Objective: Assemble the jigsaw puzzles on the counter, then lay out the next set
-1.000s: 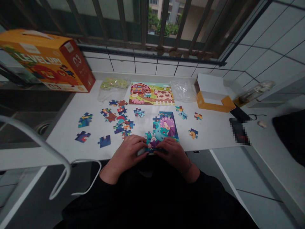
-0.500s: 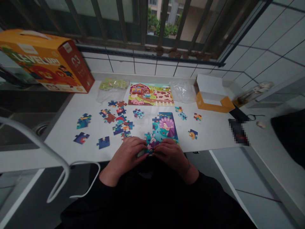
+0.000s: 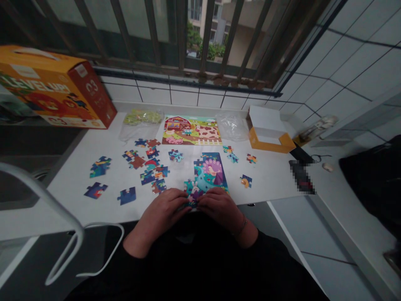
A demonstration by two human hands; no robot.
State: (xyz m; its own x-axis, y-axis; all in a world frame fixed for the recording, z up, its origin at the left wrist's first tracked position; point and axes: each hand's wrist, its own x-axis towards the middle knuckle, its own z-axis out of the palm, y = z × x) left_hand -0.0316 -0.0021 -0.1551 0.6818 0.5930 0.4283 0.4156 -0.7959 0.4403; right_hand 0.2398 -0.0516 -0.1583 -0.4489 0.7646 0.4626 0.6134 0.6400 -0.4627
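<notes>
A partly joined jigsaw puzzle (image 3: 209, 172) lies near the table's front edge, showing a pink peacock, a teal dinosaur and a white rabbit. At its lower left corner, my left hand (image 3: 165, 210) has its thumb and fingers closed on the edge of a puzzle piece (image 3: 191, 200). From the other side my right hand (image 3: 221, 209) pinches the same corner, its fingers covering the puzzle's bottom edge. The fingers hide much of that piece. Left of my hands lie several loose puzzle pieces (image 3: 127, 195), some overlapping.
A farm picture card (image 3: 191, 130) lies at the back between two clear plastic bags, the left holding greenish pieces. An open yellow-and-white box (image 3: 272, 142) stands back right. A large orange box (image 3: 62, 90) is at left. More pieces (image 3: 246, 181) lie right. A white curved tube (image 3: 59, 205) crosses the left foreground.
The camera view has shifted slightly, so the whole scene sits a little lower and further left. Both hands stay at the puzzle's lower corner, with hardly any finger movement.
</notes>
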